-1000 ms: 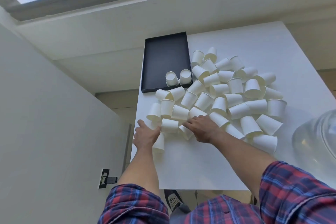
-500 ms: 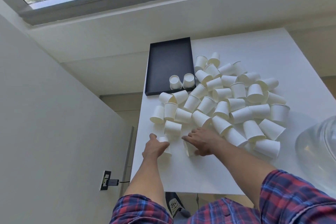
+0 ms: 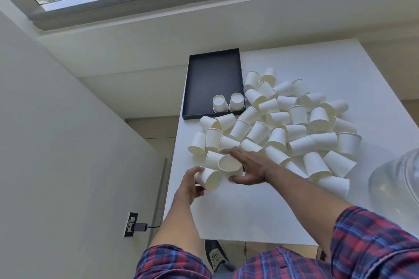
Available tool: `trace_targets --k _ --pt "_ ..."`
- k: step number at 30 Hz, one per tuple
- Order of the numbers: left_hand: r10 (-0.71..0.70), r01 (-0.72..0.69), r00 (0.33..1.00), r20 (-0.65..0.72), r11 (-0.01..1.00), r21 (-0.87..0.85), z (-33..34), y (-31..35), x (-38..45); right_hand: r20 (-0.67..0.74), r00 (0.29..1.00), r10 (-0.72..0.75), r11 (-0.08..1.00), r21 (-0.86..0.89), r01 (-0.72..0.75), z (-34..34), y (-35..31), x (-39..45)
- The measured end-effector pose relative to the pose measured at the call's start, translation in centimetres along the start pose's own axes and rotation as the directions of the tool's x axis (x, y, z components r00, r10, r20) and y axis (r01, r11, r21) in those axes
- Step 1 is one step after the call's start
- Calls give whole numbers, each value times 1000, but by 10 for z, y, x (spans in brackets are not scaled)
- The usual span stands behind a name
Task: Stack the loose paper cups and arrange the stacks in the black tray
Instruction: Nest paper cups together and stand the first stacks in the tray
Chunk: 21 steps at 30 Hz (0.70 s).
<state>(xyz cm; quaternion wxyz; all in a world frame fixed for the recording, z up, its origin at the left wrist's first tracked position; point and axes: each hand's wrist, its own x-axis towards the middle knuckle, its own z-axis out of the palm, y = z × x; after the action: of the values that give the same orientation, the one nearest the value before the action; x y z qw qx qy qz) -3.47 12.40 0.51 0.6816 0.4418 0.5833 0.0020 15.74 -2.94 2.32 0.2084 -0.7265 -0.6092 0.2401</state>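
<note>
- While you look down at a white desk (image 3: 249, 217) in the middle of the frame, both of your hands work at the near edge of a heap of white paper cups (image 3: 283, 124).
- Your left hand (image 3: 189, 186), at lower centre left, has its fingers curled round a single cup (image 3: 209, 178) that lies tilted on its side, open mouth turned toward the right.
- Your right hand (image 3: 248, 169), just right of it, grips a second cup (image 3: 229, 164) with the fingers spread over the top and the thumb underneath; its open mouth faces the camera.
- These two held cups sit just beside each other, almost touching.
- Loose cups in the heap lie mostly tipped over, spreading from the centre to the right of the frame, many touching one another.
- At upper centre lies the black tray (image 3: 210, 75), against the left edge of the desk.
- Two cups (image 3: 227, 103) stand side by side in the tray's near right corner.
- A clear rounded container (image 3: 399, 186) shows at the right edge.
- Your plaid sleeves (image 3: 371, 244) fill the bottom of the frame, with a shoe (image 3: 216, 256) on the floor below the desk.
- A wall socket (image 3: 130, 224) with a plug sits at lower left.
</note>
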Motion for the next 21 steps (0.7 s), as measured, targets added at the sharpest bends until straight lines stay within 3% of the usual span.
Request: trace_targets --k 7,16,21 --pt "47 -17 993 107 963 -269 7 13 1 -172 985 -20 981 188 53 -10 -11 17" --pt "118 -18 973 198 895 -445 19 32 1 -107 991 78 928 371 -33 -7 -17 30" --pt "197 -35 940 278 867 -497 27 51 1 -68 992 109 928 364 -78 -4 -16 36"
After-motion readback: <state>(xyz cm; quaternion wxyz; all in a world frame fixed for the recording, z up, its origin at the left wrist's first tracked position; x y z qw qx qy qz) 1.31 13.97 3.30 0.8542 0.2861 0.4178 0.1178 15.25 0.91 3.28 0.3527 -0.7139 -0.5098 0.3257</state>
